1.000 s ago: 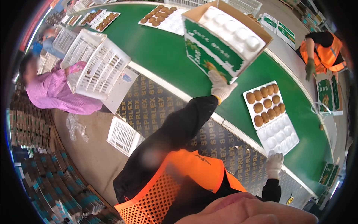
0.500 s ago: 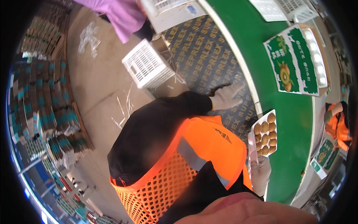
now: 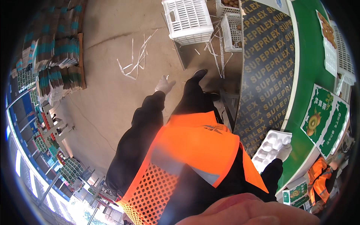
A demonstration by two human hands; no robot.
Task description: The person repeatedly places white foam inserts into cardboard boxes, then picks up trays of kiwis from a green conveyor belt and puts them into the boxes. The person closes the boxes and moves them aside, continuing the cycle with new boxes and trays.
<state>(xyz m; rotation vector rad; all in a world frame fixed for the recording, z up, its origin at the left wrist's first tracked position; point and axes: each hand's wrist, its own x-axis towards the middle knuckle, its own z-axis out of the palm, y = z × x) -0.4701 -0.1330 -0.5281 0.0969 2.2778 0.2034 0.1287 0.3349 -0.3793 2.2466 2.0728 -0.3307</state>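
My left hand (image 3: 165, 85), in a pale glove, is stretched out over the floor with its fingers apart and nothing in it. At the near end of the work surface, my right hand (image 3: 284, 152), also gloved, is closed on the right side of a white moulded fruit tray (image 3: 267, 145). No fruit shows in the tray's wells; its near end is hidden by my orange vest. The tray lies across the edge between the dark printed board (image 3: 268, 71) and the green belt (image 3: 302, 112).
A green and white kiwi carton (image 3: 324, 119) stands right of the belt. Beyond it are a tray of kiwis (image 3: 327, 32) and white crates. Another white crate (image 3: 189, 20) and loose straps (image 3: 137, 56) are on the floor. Flattened cartons (image 3: 62, 48) are stacked left. A co-worker in orange (image 3: 318, 178) is lower right.
My view has swung left. My left hand has gone from over the printed board to over the floor. Kiwis filled the tray at my right hand; now bare white wells show there.
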